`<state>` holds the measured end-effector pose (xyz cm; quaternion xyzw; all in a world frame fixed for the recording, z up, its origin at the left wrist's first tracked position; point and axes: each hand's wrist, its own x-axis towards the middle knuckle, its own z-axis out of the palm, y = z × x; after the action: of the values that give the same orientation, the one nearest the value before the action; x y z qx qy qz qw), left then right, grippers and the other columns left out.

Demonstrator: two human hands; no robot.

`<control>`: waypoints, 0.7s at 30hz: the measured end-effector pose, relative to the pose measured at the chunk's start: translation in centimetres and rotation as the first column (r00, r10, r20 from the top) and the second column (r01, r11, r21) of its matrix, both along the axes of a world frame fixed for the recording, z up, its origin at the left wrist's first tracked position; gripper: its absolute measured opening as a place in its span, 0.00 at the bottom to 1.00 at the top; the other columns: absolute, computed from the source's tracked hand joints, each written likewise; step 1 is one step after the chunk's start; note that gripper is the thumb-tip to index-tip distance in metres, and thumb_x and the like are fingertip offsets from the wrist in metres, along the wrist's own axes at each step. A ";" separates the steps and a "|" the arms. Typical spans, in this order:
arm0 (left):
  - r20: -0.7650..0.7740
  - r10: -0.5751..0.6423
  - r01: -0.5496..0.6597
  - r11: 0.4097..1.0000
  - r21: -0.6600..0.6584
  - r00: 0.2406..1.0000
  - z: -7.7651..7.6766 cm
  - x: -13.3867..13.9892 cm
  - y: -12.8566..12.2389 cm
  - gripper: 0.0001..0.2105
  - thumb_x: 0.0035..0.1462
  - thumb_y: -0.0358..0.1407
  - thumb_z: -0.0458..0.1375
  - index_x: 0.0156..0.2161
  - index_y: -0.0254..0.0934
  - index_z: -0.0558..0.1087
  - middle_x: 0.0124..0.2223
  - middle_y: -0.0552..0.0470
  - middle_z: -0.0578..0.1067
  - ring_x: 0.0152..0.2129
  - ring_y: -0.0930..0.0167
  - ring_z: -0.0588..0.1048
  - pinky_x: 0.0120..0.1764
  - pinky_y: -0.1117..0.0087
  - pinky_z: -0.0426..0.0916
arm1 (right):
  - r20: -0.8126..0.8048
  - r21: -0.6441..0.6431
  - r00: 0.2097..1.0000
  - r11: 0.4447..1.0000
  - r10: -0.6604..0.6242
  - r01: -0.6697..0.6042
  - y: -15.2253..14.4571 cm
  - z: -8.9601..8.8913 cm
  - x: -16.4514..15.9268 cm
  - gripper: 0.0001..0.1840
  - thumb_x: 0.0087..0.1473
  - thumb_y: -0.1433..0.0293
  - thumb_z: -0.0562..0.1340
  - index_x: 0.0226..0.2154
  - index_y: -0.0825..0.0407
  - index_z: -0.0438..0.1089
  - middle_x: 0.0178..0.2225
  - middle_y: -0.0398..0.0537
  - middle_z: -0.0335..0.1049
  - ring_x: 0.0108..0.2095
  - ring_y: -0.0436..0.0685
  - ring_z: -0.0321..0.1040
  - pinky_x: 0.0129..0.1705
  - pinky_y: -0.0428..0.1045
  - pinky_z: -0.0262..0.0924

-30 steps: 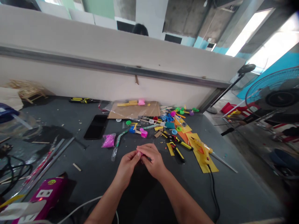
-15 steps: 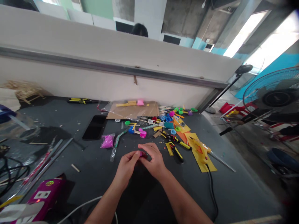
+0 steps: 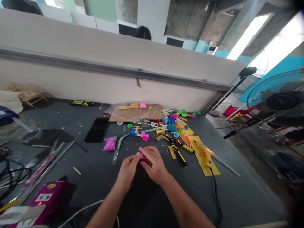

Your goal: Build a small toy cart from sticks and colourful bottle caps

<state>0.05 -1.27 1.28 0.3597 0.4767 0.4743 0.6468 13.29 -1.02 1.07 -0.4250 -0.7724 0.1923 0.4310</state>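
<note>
A small purple piece (image 3: 142, 156) shows between my fingertips; most of it is hidden, so its kind cannot be made out. My left hand (image 3: 128, 167) pinches it from the left with thumb and forefinger. From the right, my right hand (image 3: 154, 163) curls its fingers over and around the same piece. Both hands are just above the dark table. Beyond them lie a bright pink blob (image 3: 145, 136) and a blue cap (image 3: 134, 132) joined to small sticks. Left of these is a clear bag of pink clay-like stuff (image 3: 110, 143).
A black phone (image 3: 96, 130) lies at the left, near a cardboard sheet (image 3: 135, 113). Yellow-black pliers (image 3: 179, 155) and a yellow glue gun (image 3: 206, 155) with a cord rest at the right. A purple power strip (image 3: 46, 199) sits front left. A fan (image 3: 280, 99) stands beyond the table.
The fingers of my right hand have closed down further over the purple piece. The view has shifted very slightly; the table things stay in place.
</note>
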 end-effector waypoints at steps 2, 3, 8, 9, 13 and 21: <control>0.017 0.019 -0.019 1.000 -0.015 1.000 0.1 0.1 -0.1 0.16 0.47 0.46 0.60 0.29 0.32 0.77 0.23 0.52 0.74 0.21 0.74 0.68 0.28 0.75 0.62 | -0.024 -0.025 0.999 0.999 -0.028 0.027 -0.1 0.1 -0.1 0.21 0.52 0.71 0.60 0.50 0.49 0.65 0.43 0.49 0.71 0.46 0.57 0.62 0.49 0.55 0.59; 0.029 0.023 -0.023 0.999 -0.027 0.999 0.2 0.2 -0.2 0.16 0.46 0.46 0.60 0.29 0.32 0.77 0.23 0.52 0.74 0.21 0.74 0.68 0.27 0.75 0.62 | -0.033 -0.032 0.998 0.998 -0.053 0.052 -0.1 0.1 -0.2 0.17 0.52 0.70 0.60 0.47 0.49 0.68 0.41 0.48 0.72 0.45 0.57 0.63 0.48 0.55 0.59; 0.079 -0.010 0.014 0.998 -0.058 0.997 0.2 0.3 -0.2 0.17 0.46 0.47 0.61 0.29 0.32 0.77 0.24 0.51 0.74 0.22 0.74 0.69 0.29 0.75 0.64 | -0.015 -0.008 0.995 0.995 -0.102 0.102 0.1 -0.1 -0.2 0.11 0.54 0.70 0.58 0.41 0.48 0.71 0.38 0.46 0.74 0.44 0.57 0.64 0.49 0.56 0.58; 0.079 -0.017 0.022 0.998 -0.062 0.997 0.1 0.2 -0.2 0.16 0.46 0.46 0.61 0.28 0.32 0.76 0.23 0.52 0.74 0.22 0.74 0.69 0.29 0.75 0.64 | -0.005 0.004 0.996 0.996 -0.090 0.090 0.1 -0.1 -0.2 0.12 0.55 0.70 0.58 0.42 0.48 0.71 0.40 0.46 0.74 0.44 0.57 0.63 0.49 0.56 0.57; 0.068 -0.004 0.009 0.997 -0.078 0.998 -0.4 0.0 -0.1 0.14 0.45 0.45 0.62 0.25 0.33 0.75 0.22 0.54 0.72 0.21 0.75 0.68 0.27 0.77 0.62 | -0.009 0.029 1.000 0.999 -0.015 0.016 0.2 -0.2 -0.2 0.18 0.53 0.70 0.60 0.49 0.49 0.66 0.46 0.47 0.71 0.48 0.57 0.61 0.51 0.56 0.57; 0.177 -0.077 0.099 0.988 -0.120 0.981 0.2 0.2 -0.1 0.17 0.49 0.47 0.58 0.31 0.33 0.77 0.26 0.50 0.76 0.23 0.71 0.72 0.31 0.72 0.67 | -0.125 -0.028 0.983 0.991 -0.133 0.131 0.2 0.4 -0.1 0.07 0.48 0.65 0.65 0.33 0.48 0.73 0.34 0.45 0.75 0.42 0.57 0.66 0.47 0.54 0.60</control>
<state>0.29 -1.36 1.49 0.2962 0.4323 0.4429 0.7275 13.15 -0.78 1.45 -0.4662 -0.7117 0.1974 0.4870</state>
